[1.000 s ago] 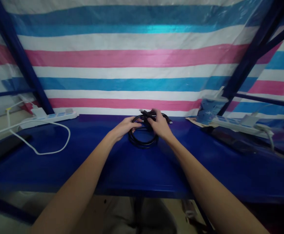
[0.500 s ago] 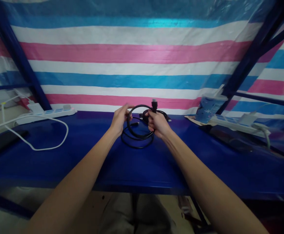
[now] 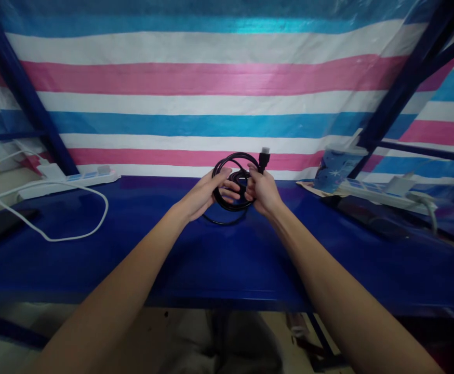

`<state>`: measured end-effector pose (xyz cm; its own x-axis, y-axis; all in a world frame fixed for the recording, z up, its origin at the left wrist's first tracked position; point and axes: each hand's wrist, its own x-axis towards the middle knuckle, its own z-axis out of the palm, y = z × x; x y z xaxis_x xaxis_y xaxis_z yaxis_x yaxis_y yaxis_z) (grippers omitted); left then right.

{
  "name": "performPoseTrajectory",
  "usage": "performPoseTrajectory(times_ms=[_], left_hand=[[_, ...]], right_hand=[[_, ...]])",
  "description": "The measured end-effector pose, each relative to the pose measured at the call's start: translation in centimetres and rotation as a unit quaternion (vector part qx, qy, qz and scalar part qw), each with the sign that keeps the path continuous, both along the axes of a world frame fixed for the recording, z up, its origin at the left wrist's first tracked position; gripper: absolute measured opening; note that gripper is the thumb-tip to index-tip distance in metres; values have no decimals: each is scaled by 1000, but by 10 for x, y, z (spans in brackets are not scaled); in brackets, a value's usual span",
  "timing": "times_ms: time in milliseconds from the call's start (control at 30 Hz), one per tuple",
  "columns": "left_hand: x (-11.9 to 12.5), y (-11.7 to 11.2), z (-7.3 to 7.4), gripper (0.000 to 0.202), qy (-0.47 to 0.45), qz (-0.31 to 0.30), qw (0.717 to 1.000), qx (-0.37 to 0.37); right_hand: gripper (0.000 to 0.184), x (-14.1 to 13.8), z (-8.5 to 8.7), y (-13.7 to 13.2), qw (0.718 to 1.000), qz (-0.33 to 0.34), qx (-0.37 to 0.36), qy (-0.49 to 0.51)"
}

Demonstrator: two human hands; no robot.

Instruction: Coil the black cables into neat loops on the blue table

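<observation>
Holding a ring-shaped coil of smooth black cable [image 3: 231, 209] above the flat, glossy blue tabletop [image 3: 227, 265], directly between both hands. Gripping the coil's right side in a closed right hand [image 3: 265, 191]. Pointing the long axis of a black rectangular plug with a pale tip [image 3: 264, 158] nearly straight up, just beside that nearer hand. Cradling the left side in a half-open left hand [image 3: 207, 195], spreading fingers into the ring, leaving firm clamping impossible to tell.

Left hand [image 3: 213, 192]: holding the left side of a coiled black cable [image 3: 232, 209]
Right hand [image 3: 265, 191]: gripping the cable's right side (its connector [image 3: 264, 158] points up)
Blue table [image 3: 227, 259]: beneath both hands
Blue cup [image 3: 336, 170]: at right, before the striped sheet [image 3: 211, 78]
</observation>
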<state>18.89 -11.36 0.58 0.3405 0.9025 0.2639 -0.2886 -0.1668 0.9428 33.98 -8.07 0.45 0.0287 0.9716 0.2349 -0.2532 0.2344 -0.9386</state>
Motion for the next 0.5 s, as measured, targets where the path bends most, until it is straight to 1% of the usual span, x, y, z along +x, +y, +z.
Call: performPoseTrajectory(times_ms=[100, 200, 267, 333, 367, 400, 500], left_hand=[[-3, -4, 3, 20, 39, 0, 999, -3], [-10, -6, 7, 7, 34, 16, 999, -22], [-15, -6, 10, 5, 36, 31, 999, -25], [-19, -6, 12, 5, 46, 53, 997, -15], [-20, -5, 11, 6, 48, 66, 997, -5], [-20, -4, 11, 6, 46, 80, 996, 5], [-19, 2, 7, 6, 35, 129, 991, 29]], right_hand=[[9, -2, -5, 2, 998, 0, 19, -63], [11, -2, -9, 3, 990, -8, 46, -130], [15, -2, -10, 3, 983, -33, 70, -168], [22, -2, -9, 1, 978, -40, 84, -185], [24, -3, -8, 0, 978, -31, 86, -187], [23, -5, -6, -2, 980, -8, 83, -182], [19, -10, -2, -10, 988, 105, 48, -104]])
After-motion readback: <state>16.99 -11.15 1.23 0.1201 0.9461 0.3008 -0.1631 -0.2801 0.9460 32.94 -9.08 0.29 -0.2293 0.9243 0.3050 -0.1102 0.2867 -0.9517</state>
